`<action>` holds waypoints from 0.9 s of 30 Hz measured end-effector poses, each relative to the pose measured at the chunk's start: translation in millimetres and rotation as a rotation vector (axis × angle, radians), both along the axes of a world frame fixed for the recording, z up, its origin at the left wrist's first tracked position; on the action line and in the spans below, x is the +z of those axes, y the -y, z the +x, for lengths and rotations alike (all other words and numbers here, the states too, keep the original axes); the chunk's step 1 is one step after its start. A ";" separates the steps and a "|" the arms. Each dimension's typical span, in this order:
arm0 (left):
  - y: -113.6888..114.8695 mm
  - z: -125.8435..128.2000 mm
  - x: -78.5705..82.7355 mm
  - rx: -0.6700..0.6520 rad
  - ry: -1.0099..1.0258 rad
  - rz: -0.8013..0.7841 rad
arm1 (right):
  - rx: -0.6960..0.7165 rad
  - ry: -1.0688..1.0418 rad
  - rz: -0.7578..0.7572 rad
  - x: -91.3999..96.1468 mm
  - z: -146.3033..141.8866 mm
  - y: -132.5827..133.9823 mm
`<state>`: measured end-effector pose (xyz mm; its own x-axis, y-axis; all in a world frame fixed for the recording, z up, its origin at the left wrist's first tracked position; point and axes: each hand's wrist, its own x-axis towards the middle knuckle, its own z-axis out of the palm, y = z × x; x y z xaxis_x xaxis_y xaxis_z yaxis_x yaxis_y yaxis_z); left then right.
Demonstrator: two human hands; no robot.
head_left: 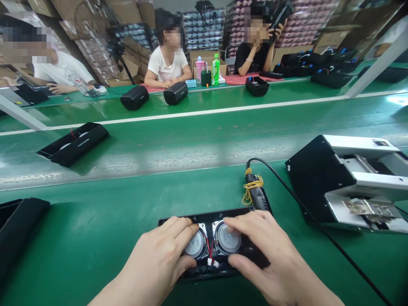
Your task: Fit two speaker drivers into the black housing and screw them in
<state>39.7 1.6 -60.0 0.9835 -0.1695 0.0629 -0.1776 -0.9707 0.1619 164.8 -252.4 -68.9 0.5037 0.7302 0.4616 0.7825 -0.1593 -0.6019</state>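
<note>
A black speaker panel (208,221) with two round silver drivers (227,239) and red and white wires lies on the green bench in front of me. My left hand (159,259) rests on its left end, fingers curled over the left driver and thumb at the near edge. My right hand (267,255) grips the right end, fingers on top near the right driver, thumb on the near edge. Just behind the panel lies a black electric screwdriver (257,193) with yellow wire wound on it and a black cable (306,212).
A black and silver machine (350,182) stands at the right. A black tray edge (19,225) sits at the left. On the conveyor belt (191,144) lies another speaker panel (75,142). Across it, three people sit with black speakers (175,92), bottles and stacked boxes.
</note>
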 end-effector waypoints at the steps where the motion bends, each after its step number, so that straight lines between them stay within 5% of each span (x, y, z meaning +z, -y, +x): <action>1: -0.1 0.0 -0.2 -0.003 -0.003 0.012 | -0.026 -0.050 0.025 1.5 3.3 6.1; 5: 1.4 1.8 1.4 -0.013 -0.010 0.056 | -0.337 -0.173 0.119 -0.8 24.8 27.8; 10: 3.8 5.2 2.6 -0.009 -0.043 0.056 | -0.681 -0.079 -0.138 -23.9 43.0 31.6; 18: -0.5 5.1 -0.6 -0.007 -0.083 -0.008 | -0.739 -0.272 -0.526 -38.7 42.5 19.6; 24: -19.5 -6.2 18.9 -0.050 0.036 -0.133 | -0.627 -0.574 -0.360 -29.9 56.9 22.9; 27: -32.4 -21.9 20.4 -0.050 0.215 -0.154 | -0.499 -0.842 -0.111 -18.9 53.9 30.3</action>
<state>17.7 34.0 -39.6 0.9354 -0.1902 0.2982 -0.2714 -0.9265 0.2606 218.7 -282.6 -87.8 0.8986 0.3621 -0.2478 -0.0673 -0.4444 -0.8933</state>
